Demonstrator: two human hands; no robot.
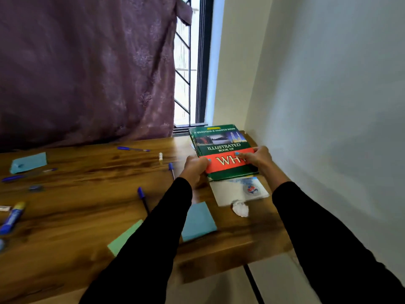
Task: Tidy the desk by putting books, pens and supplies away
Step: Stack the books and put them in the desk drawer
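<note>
— Where was the green hardcover book with the red title band (223, 150)?

— At the far right corner of the brown wooden desk (87, 207), lying on a white booklet (236, 190). The left hand (194, 170) gripped its near left edge, fingers curled round it; the right hand (257, 157) held the right edge, thumb on the cover.

— And the rest?

— Blue pens (142, 197) and a blue sticky-note pad (198, 221) lay scattered across the desk, well apart from the book.
</note>
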